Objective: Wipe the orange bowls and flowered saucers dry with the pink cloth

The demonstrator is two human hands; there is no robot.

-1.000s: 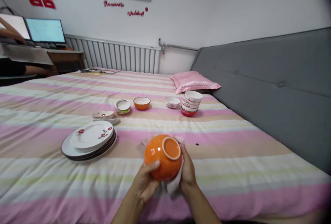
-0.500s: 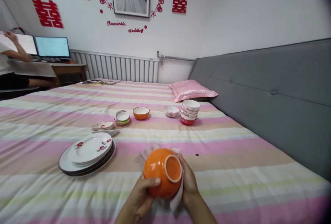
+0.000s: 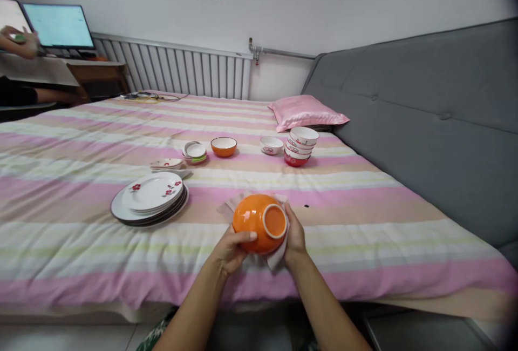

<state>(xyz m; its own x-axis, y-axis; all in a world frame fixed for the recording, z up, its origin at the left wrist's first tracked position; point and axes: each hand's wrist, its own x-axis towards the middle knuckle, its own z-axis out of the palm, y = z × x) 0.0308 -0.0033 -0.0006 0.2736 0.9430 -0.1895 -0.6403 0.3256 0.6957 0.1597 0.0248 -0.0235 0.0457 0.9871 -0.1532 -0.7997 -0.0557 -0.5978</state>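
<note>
An orange bowl (image 3: pixel 254 224) is tilted on its side above the bed's front part, its white-ringed base facing up and right. My left hand (image 3: pixel 232 248) grips its left side, thumb across the outside. A pale cloth (image 3: pixel 277 256) shows behind and under the bowl. My right hand (image 3: pixel 295 235) presses this cloth to the bowl's right side, its fingers mostly hidden. To the left lies a stack of plates (image 3: pixel 151 194), with small dishes (image 3: pixel 194 151) behind. Farther back are another orange bowl (image 3: pixel 224 147), a white bowl (image 3: pixel 271 146) and a bowl stack (image 3: pixel 300 146).
A pink pillow (image 3: pixel 306 112) lies by the grey headboard (image 3: pixel 416 108). Cables (image 3: pixel 151 97) rest at the bed's far edge, before a radiator (image 3: pixel 178 67). A person's hand (image 3: pixel 26 43) is near the monitors at far left. A small black piece (image 3: pixel 306 206) lies on the striped sheet.
The view has tilted down, so the bed's front edge and my forearms now show. Both hands still hold the orange bowl and cloth in much the same pose. The other person's arm has lowered.
</note>
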